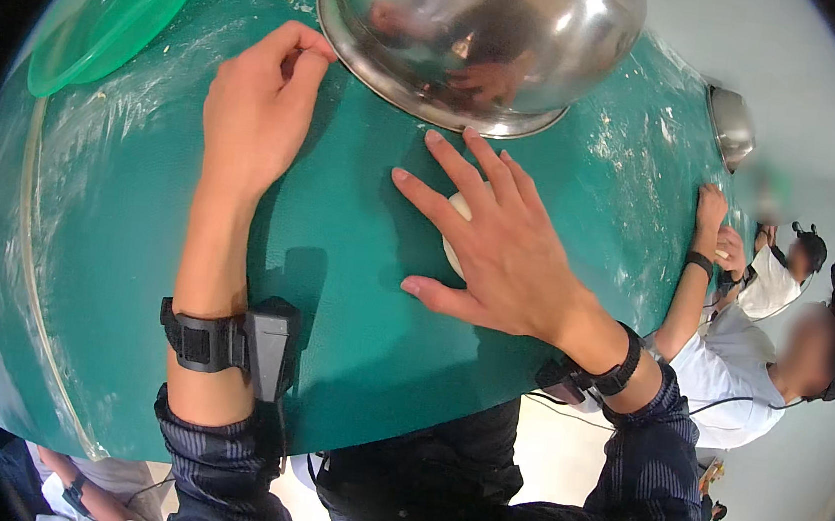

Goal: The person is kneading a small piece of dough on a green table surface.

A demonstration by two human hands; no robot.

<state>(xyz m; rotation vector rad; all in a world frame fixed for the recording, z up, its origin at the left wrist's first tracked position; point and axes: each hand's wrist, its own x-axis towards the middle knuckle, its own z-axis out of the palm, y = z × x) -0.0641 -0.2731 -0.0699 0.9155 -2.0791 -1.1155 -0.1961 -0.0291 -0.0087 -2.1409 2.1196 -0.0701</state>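
Observation:
A large shiny metal bowl (pixel 395 78) lies upside down at the far middle of the green table (pixel 344 394). My left hand (pixel 259 110) is closed at the bowl's left rim, with thumb and fingertips meeting there. Close to the near rim, my right hand (pixel 500 243) is spread palm down over a white, rounded lump that looks like dough (pixel 455 249). Most of the lump is hidden under the palm, and only its left side shows. The fingertips of that hand point toward the bowl, the longest almost at its rim.
A translucent green plastic basin (pixel 107 40) stands at the far left. Near the left edge runs a long, thin pale strip (pixel 33 284). White powder streaks the tabletop. At right, a co-worker's hands (pixel 717 229) are over the table, below another metal bowl (pixel 732 128).

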